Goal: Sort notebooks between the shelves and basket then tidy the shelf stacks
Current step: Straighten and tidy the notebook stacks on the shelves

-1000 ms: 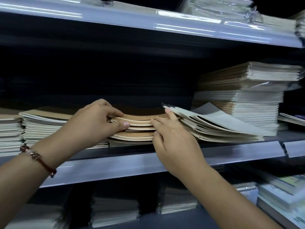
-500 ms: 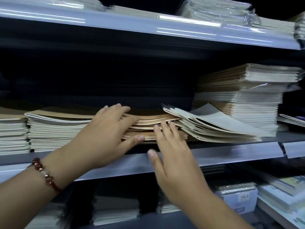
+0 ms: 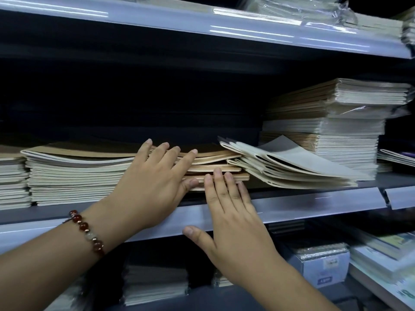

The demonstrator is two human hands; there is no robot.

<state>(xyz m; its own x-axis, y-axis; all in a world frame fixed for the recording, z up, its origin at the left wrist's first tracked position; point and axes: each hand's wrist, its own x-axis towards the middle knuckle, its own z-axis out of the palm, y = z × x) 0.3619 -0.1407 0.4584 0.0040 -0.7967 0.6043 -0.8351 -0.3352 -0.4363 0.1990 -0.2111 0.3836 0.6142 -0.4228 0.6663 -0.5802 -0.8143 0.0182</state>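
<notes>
On the middle shelf (image 3: 314, 205) lies a short stack of brown-covered notebooks (image 3: 215, 162), its spines facing me. My left hand (image 3: 152, 187) lies flat over the stack's left part, fingers spread on top and thumb against its front edge. My right hand (image 3: 233, 221) is flat with fingers apart, fingertips touching the lower front edge of the same stack. Neither hand grips a notebook. Left of it stands a taller pile of pale notebooks (image 3: 76, 176). On the right, a slanted pile of grey-white notebooks (image 3: 292, 167) leans on the brown stack. No basket is in view.
A tall stack of wrapped notebooks (image 3: 332, 124) fills the shelf's right end. The upper shelf (image 3: 202, 21) holds plastic-wrapped packs. Below are darker stacks (image 3: 155, 286), a white box (image 3: 321, 263) and colourful books (image 3: 386, 261). More pale notebooks (image 3: 12, 182) sit at far left.
Both hands have let go of the brown notebooks' edges and flattened out. My left hand slid onto the top of the stack; my right hand dropped to its front edge.
</notes>
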